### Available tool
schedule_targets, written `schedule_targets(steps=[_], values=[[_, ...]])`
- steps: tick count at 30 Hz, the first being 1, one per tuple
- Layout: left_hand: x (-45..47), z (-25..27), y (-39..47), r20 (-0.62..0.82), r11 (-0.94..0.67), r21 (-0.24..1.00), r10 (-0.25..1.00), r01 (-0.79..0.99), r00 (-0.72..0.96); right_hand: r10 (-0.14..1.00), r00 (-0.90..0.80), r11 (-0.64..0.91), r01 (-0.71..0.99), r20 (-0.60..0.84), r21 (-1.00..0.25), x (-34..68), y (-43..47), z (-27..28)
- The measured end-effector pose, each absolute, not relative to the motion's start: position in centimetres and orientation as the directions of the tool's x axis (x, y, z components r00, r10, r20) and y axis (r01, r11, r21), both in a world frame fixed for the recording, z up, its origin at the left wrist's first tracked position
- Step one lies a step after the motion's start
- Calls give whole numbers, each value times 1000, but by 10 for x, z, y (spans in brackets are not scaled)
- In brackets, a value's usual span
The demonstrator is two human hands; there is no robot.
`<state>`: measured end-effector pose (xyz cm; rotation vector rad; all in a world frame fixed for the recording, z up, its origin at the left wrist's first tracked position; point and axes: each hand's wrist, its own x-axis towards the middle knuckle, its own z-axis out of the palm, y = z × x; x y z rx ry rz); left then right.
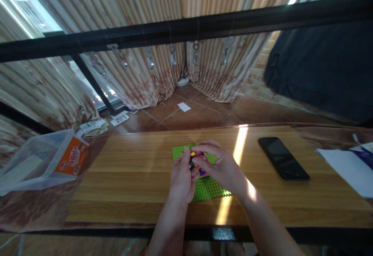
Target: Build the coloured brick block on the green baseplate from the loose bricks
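A green studded baseplate lies on the wooden table, partly covered by my hands. Over it, a small cluster of colourful toy bricks, with yellow, purple, pink and green parts, sits between my hands. My left hand is closed around the cluster's left side, thumb up. From the right, my right hand has thumb and fingers bent in a pinch at the cluster's top. Whether a separate brick is between those fingertips is hidden. The cluster's underside is also out of sight.
A black phone lies on the table to the right. Left of the table stands a clear plastic bin with an orange label. White paper lies at the right. A dark horizontal rail crosses before striped curtains.
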<state>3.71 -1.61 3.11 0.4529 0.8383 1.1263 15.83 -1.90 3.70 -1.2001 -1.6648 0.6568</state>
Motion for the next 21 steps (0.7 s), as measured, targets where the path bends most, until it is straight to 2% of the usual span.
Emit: schedule_targets(steps=[6, 11, 17, 21], values=[[34, 33, -18, -347, 418, 766, 909, -489, 232, 919, -46, 376, 397, 391, -837, 159, -19, 31], [32, 36, -18, -351, 444, 755, 895, -482, 275, 938, -28, 344, 220, 346, -913, 156, -19, 28], [31, 39, -17, -360, 506, 679, 861, -533, 359, 978, 50, 207, -103, 203, -973, 153, -19, 26], [24, 36, -14, -353, 457, 684, 890, -569, 290, 949, 235, 248, -142, 210, -958, 163, -15, 22]])
